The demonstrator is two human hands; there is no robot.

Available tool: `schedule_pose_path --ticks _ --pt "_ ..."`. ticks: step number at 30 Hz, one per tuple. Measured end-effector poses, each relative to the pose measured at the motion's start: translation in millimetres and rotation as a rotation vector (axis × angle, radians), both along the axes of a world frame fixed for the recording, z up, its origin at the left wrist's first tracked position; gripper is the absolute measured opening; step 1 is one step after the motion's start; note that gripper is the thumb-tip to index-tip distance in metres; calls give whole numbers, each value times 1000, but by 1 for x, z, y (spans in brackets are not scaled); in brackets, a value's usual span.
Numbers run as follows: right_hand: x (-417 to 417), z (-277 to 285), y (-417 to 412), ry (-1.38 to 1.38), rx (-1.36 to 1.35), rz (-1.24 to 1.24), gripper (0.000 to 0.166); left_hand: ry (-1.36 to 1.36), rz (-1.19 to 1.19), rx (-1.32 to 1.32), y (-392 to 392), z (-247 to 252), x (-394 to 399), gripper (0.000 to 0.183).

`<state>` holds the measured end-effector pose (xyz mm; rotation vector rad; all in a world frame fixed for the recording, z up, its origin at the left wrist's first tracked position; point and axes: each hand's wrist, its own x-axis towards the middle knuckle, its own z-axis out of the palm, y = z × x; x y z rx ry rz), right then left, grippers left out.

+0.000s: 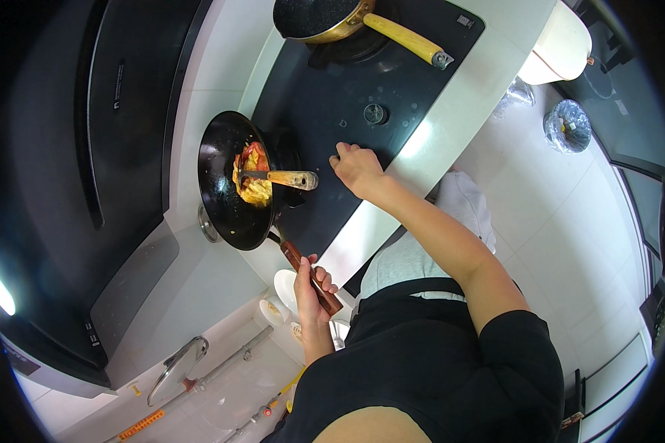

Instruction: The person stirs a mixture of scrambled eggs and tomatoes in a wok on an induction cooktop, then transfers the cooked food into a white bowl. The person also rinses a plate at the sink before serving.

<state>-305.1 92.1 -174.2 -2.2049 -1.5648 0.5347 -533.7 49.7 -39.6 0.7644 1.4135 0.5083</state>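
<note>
My left hand (312, 285) grips the brown wooden handle of a black wok (216, 177) on the left side of the cooktop. In the wok lies food that looks like scrambled egg and tomato (255, 194). A spatula with a worn wooden handle (292, 179) rests in it, its handle pointing over the rim towards me. My right hand (359, 168) is low over the black glass cooktop (321, 116) near its front edge, fingers curled down. Whatever is under those fingers is hidden. A round control knob (375, 114) stands just beyond this hand.
A pan with a yellow handle (407, 40) sits on the far burner. The range hood (133, 111) overhangs the left. A glass lid (177, 370) hangs near the wall pipe, and a white bowl (285, 288) stands by my left hand. A lined bin (567, 127) is on the floor.
</note>
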Motion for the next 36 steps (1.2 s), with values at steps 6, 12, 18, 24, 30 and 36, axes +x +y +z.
schedule_pose_path --ticks 6,12,18,24,30,36 --pt "1 2 -1 17 -8 2 24 18 8 2 -1 2 3 33" --pt "0 0 1 24 -20 14 28 12 5 4 -1 0 1 33" --pt "-1 -1 1 28 -2 -8 23 11 5 8 0 0 1 32" --pt "5 7 1 21 -101 56 41 2 10 2 -1 1 1 32" --pt "1 0 -2 -14 -33 27 45 -8 18 8 -2 1 1 33" --pt "3 1 0 -115 6 19 27 -44 -5 51 -2 -1 1 36"
